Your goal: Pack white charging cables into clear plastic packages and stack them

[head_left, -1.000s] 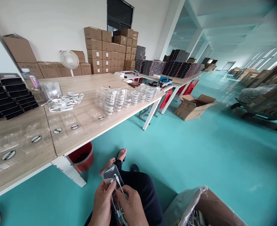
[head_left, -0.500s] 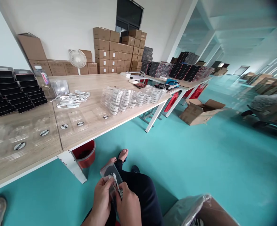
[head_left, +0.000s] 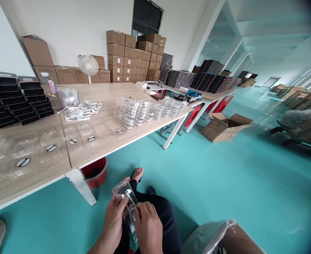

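Clear tray (head_left: 120,187), white cable (head_left: 129,193) — likely light, bendy.
My left hand (head_left: 115,212) clasps the tray, my right hand (head_left: 148,224) seems to pinch the cable; I'd hold tray edges.

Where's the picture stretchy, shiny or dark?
Head view: black-wheeled cart at right looks stretched; head view: glossy turquoise floor shows pale sheen far back; head view: top-right corner goes black; head view: clear rectangular plastic tray glints.
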{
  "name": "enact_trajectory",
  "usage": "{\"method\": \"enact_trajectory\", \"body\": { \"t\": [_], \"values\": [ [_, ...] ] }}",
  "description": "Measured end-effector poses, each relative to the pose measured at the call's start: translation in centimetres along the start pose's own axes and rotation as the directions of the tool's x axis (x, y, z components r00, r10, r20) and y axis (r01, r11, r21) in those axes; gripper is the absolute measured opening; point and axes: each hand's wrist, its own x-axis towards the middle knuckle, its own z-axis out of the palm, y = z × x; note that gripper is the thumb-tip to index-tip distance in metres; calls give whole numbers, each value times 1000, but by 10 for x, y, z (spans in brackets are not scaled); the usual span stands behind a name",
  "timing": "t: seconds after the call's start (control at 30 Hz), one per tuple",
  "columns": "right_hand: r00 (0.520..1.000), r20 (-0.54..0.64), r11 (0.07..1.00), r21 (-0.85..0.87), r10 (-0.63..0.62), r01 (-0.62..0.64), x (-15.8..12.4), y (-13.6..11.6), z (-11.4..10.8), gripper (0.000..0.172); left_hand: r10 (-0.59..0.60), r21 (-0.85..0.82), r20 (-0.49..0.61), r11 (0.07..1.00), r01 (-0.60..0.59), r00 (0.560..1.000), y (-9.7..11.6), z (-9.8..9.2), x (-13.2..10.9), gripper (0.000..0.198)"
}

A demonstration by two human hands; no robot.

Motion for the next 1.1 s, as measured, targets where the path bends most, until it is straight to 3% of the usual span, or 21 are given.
{"method": "enact_trajectory", "body": {
  "t": [0.13,0.3,0.43,0.53,0.7,0.9,1.1],
  "values": [
    [994,7,977,183,112,-111,1,1,-1,24,-53,-28,-5,998,53,999,4,3,-4,46],
    [943,103,806,495,318,-326,0,0,3,23,-78,-48,-26,996,77,997,11,6,-7,51],
    [937,118,761,554,329,-337,1,0,4,28,-54,-41,1,998,54,999,12,7,-8,51],
    [971,84,855,461,223,-236,2,1,0,32,-39,-50,38,998,41,999,11,6,-9,50],
    [999,37,994,111,17,-21,4,0,-6,33,-68,-58,86,996,73,994,9,7,-12,48],
    [993,85,989,-115,-86,95,5,-6,-12,28,-61,-58,146,996,70,987,6,9,-14,28],
    [993,106,985,-153,-58,74,4,-8,-15,27,-42,10,-4,999,42,999,-5,11,-11,39]
  ]
}}
